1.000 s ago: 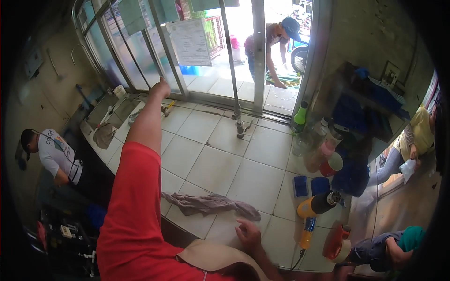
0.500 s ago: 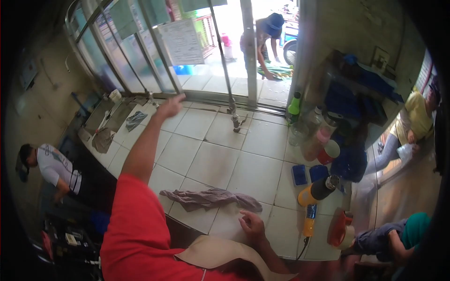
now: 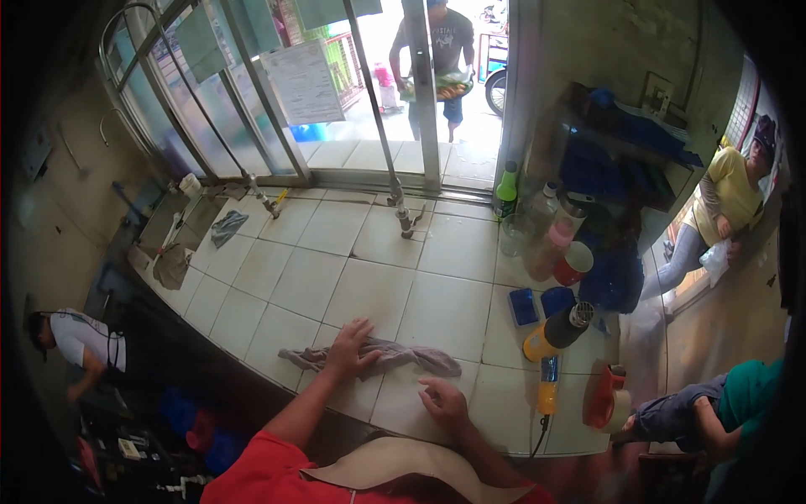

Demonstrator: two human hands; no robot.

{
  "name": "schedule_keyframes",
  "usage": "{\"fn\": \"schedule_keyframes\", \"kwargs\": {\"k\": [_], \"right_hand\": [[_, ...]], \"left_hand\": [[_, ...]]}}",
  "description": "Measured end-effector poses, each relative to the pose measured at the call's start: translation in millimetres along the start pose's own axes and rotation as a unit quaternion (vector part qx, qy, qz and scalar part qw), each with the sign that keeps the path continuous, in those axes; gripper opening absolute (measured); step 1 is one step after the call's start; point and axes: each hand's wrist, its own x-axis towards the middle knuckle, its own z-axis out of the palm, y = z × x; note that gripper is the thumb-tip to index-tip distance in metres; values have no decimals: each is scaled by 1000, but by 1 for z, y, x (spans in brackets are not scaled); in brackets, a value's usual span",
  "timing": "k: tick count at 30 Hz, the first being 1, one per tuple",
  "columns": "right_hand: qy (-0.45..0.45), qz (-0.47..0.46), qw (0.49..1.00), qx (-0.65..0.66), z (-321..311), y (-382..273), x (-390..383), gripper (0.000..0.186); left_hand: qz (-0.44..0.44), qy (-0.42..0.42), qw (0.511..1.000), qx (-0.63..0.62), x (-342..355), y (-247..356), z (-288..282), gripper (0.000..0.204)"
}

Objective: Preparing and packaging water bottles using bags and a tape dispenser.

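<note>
My left hand (image 3: 351, 349) rests open over a crumpled grey cloth (image 3: 413, 357) on the white-tiled counter (image 3: 369, 302), fingers spread. To its right, my right hand (image 3: 443, 403) is just below the cloth's end at the counter's near edge, empty, fingers loosely bent and apart. Right of that hand lies a yellow-and-black heat gun (image 3: 550, 340) with a metal nozzle and a cord. Beside it are two blue rectangular items (image 3: 522, 307) and a red tape dispenser with a roll (image 3: 606, 395).
Bottles (image 3: 506, 189), cups (image 3: 573, 262) and metal pipe fittings (image 3: 403, 214) stand on the counter. Outside the glass door, a person (image 3: 437, 50) carries a green bundle with orange items. Other people are at left (image 3: 80, 340), upper right (image 3: 714, 202) and lower right (image 3: 730, 403).
My left hand has come down from the raised, outstretched position near the door onto the cloth. My right hand barely moved. The person outside has risen from bending and now holds the bundle.
</note>
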Motion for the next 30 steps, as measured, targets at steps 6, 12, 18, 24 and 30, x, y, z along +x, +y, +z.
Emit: {"fn": "schedule_keyframes", "kwargs": {"k": [6,12,18,24,30], "right_hand": [[-3,-46,998,-40,4,4,4,27],[-4,1,998,-60,7,2,-1,27],[109,76,991,22,22,4,8,28],[210,-57,955,-200,38,17,57,30],[196,-8,947,-255,52,20,67,33]], "left_hand": [[-28,17,999,14,3,-3,2,63],[-14,41,999,15,-1,-9,8,59],[16,67,997,-22,-2,-9,8,53],[15,66,995,-72,-6,-10,6,48],[16,64,995,-79,-5,-15,4,45]]}}
